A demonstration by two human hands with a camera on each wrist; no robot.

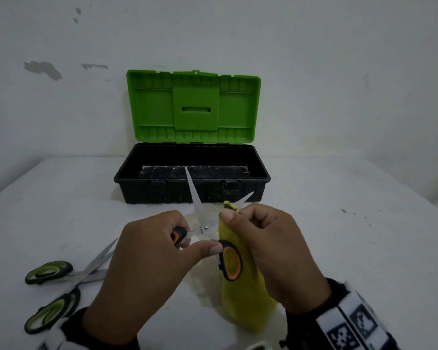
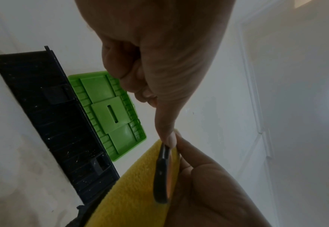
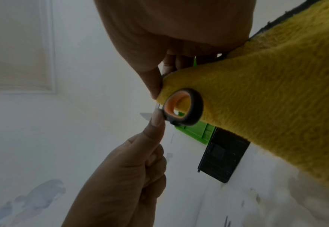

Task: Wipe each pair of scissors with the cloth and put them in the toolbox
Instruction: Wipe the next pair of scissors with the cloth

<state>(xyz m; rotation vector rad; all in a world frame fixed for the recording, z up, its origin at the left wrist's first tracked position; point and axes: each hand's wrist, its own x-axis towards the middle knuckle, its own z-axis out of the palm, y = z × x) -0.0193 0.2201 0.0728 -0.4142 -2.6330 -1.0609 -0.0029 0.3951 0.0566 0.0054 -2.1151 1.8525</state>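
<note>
White plaster with grey scuffs backs our worktable [image 1: 339, 248], a pale surface on which the toolbox [image 1: 192, 184] stands at the far middle, its green lid [image 1: 193, 106] tipped up against the wall and its black tray showing nothing inside that we can make out.

We hold the orange-handled scissors [image 1: 205, 227] above the table, just near of the box, blades splayed in a wide V with the tips pointing away from us. Our left hand [image 1: 147, 258] curls round one handle loop, thumb pressed against the shank of the other loop, which hangs free toward us. Our right hand [image 1: 271, 246] pinches the yellow cloth [image 1: 245, 296] over the right-hand blade, thumb on top and fingers folded beneath; the rest of the cloth hangs down toward the table. Two green-handled scissors [image 1: 51, 294] lie crossed at the near left, not yet in the box.

We judge the scissors light and rigid, pivoting freely at the screw, so the blades may swing shut unless the handles are braced apart. The steel is likely slick and the edges sharp, so we would keep the grip on the plastic loops and let only cloth-covered fingers run along the blade, stroking from pivot to tip. The cloth is soft and limp, and a doubled fold under the thumb would probably guard the skin best.
</note>
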